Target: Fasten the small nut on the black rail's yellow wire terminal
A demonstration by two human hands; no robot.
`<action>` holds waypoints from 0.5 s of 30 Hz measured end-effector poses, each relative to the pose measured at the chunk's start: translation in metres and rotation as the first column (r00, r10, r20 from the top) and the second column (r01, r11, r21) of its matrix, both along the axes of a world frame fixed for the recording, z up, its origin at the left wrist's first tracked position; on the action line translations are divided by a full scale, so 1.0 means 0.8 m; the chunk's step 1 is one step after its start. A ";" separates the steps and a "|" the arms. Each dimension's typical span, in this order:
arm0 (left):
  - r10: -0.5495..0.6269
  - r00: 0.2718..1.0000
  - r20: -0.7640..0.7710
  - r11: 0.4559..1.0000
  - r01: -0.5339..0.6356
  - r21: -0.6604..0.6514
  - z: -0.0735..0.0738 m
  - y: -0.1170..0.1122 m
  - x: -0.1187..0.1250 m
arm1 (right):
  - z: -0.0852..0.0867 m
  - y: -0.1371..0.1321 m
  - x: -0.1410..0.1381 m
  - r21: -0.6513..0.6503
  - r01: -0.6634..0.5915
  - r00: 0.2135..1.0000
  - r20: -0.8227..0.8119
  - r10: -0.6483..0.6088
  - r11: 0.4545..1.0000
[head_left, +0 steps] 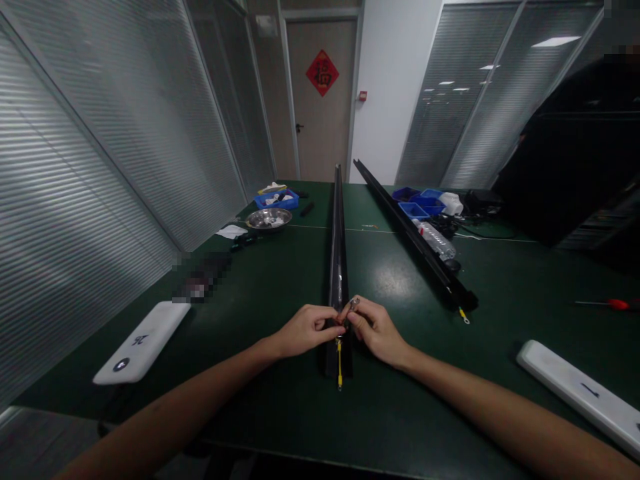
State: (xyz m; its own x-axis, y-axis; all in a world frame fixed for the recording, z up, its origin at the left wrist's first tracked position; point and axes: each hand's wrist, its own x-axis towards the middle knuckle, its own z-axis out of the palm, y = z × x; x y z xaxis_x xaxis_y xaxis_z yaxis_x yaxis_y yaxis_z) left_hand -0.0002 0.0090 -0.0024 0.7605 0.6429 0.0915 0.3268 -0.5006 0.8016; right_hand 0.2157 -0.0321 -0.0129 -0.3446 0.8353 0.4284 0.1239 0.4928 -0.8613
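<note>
A long black rail (338, 253) lies lengthwise down the middle of the green table (280, 280), running away from me. A yellow wire (339, 363) with a small terminal hangs out of its near end. My left hand (307, 328) is closed in a pinch on the rail's left side near that end. My right hand (375, 328) is closed on the right side, its fingertips holding a small shiny metal part (354, 303) just above the rail.
A second black rail (415, 237) lies diagonally to the right, with a yellow lead at its near end. White flat panels rest at left (143, 341) and right (580, 390). A metal bowl (269, 219), blue bins (415, 203), a plastic bottle (436, 240), a red screwdriver (613, 304). A dark-clothed person (580, 160) stands far right.
</note>
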 end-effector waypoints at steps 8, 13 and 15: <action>0.004 1.000 0.023 1.000 -0.005 0.031 -0.002 0.000 0.000 | 0.010 -0.005 -0.003 0.081 0.051 0.997 0.053 -0.055 0.995; 0.005 1.000 0.007 1.000 -0.006 0.018 -0.002 0.000 0.000 | 0.008 -0.003 -0.003 0.109 0.052 0.997 0.059 -0.059 0.993; 0.003 1.000 0.000 1.000 -0.003 0.019 -0.002 0.000 -0.001 | 0.006 -0.003 -0.003 0.100 0.040 0.997 0.059 -0.046 0.994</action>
State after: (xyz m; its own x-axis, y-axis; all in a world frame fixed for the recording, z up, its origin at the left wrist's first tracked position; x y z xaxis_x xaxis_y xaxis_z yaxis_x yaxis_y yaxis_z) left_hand -0.0009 0.0092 -0.0042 0.7585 0.6434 0.1038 0.3286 -0.5151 0.7917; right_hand 0.2133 -0.0347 -0.0080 -0.3375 0.8046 0.4886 0.1980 0.5681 -0.7988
